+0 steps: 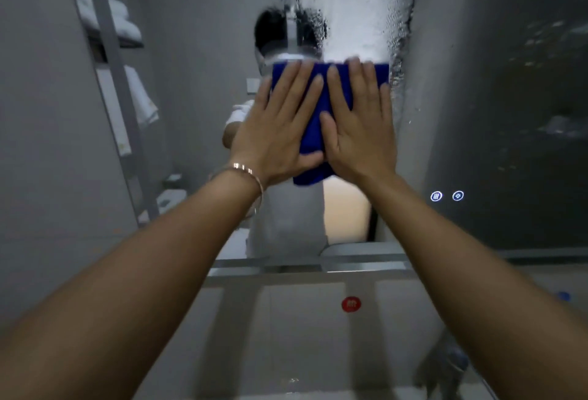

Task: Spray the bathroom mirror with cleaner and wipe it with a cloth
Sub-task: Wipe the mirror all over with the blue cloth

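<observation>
A folded blue cloth (pixel 318 107) lies flat against the bathroom mirror (pixel 191 34). My left hand (pixel 276 126) and my right hand (pixel 359 123) press on it side by side, palms down and fingers spread upward. Above the cloth the glass is covered with white droplets and streaks of cleaner (pixel 356 8). The left wrist wears a thin metal bangle (pixel 245 174). No spray bottle is in view.
Two lit touch icons (pixel 447 196) glow on the mirror at the lower right. Below the mirror runs a pale ledge (pixel 286 269) with a red round sticker (pixel 351 304) under it. The glass reflects a towel rack (pixel 121 34) at left and a person in white.
</observation>
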`<act>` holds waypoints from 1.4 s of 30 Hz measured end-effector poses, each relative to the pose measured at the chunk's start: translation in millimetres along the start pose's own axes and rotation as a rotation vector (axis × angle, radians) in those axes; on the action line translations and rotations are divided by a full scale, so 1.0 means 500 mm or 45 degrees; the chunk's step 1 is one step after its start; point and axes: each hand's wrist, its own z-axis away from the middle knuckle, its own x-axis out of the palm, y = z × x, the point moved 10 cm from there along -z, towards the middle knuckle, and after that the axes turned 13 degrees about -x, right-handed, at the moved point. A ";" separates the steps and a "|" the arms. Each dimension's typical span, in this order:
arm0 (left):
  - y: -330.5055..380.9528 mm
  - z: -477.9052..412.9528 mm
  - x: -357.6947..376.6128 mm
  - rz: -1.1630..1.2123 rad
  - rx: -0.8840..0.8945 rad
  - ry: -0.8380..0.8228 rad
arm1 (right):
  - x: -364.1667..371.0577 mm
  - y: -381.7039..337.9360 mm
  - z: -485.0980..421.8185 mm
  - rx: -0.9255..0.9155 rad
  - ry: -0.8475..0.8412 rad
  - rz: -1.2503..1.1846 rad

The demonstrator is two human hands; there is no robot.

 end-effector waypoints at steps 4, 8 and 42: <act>0.031 0.122 0.068 -0.036 0.148 -0.080 | 0.052 -0.049 0.130 -0.043 -0.028 0.042; 0.043 0.172 0.068 0.075 0.077 -0.131 | 0.073 -0.063 0.163 0.011 -0.052 0.027; 0.102 -0.147 -0.048 0.107 -0.307 0.317 | -0.080 0.145 -0.052 -0.023 0.153 0.132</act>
